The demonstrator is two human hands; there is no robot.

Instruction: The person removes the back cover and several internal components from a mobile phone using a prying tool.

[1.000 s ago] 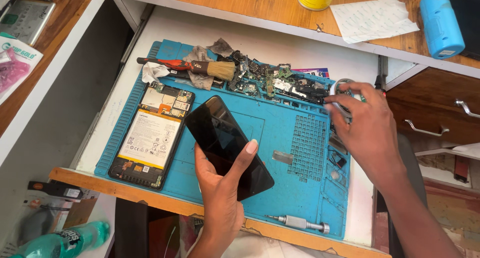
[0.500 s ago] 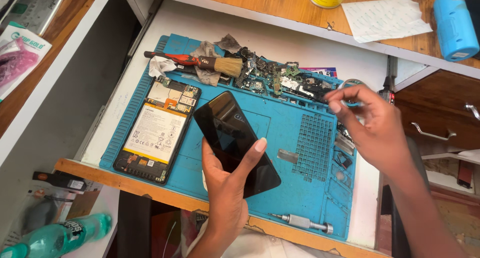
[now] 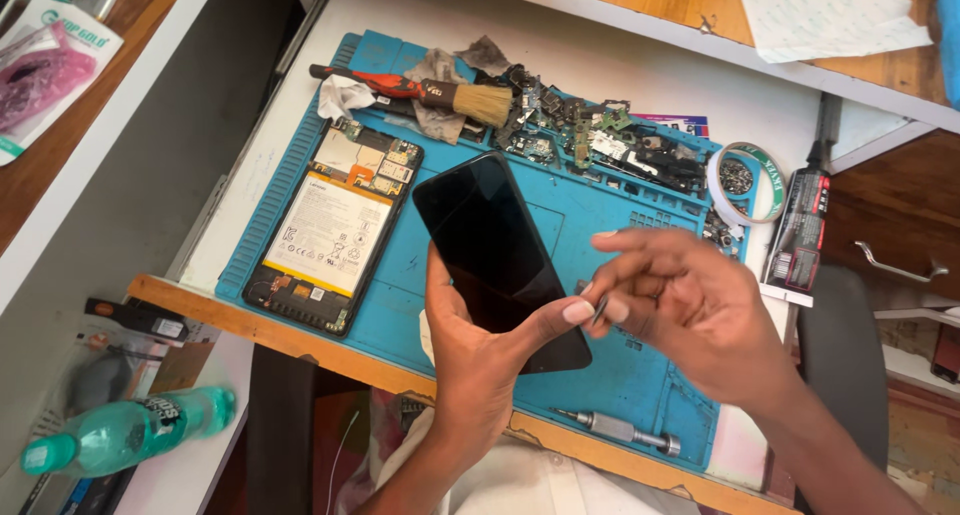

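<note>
Holding a black panel (image 3: 500, 260) tilted above the blue mat (image 3: 620, 375), the left hand (image 3: 480, 360) grips it from below, thumb along the left edge and a fingertip pressed over the lower right edge. The right hand (image 3: 690, 310) is pinched shut on a small thin dark tool (image 3: 600, 308), whose tip sits right at the panel's lower right edge, touching or nearly so; which it is I cannot tell.

As for progress, I judge the job to be midway: the opened phone (image 3: 335, 225) lies face down on the mat's left part with battery and boards bare, well apart from the panel, so the two are not joined. Loose circuit parts (image 3: 600, 145) lie scattered along the mat's far side beside a brush (image 3: 450, 95) and a rag (image 3: 340, 95).

Room is fair in the mat's middle, just under the panel. To the right, a tape roll (image 3: 745, 180) and a glue tube (image 3: 800, 225) crowd the mat's edge. A screwdriver (image 3: 620, 430) lies near the front wooden edge (image 3: 250, 320), close below both wrists. A green bottle (image 3: 130, 430) lies lower left, off the bench.
</note>
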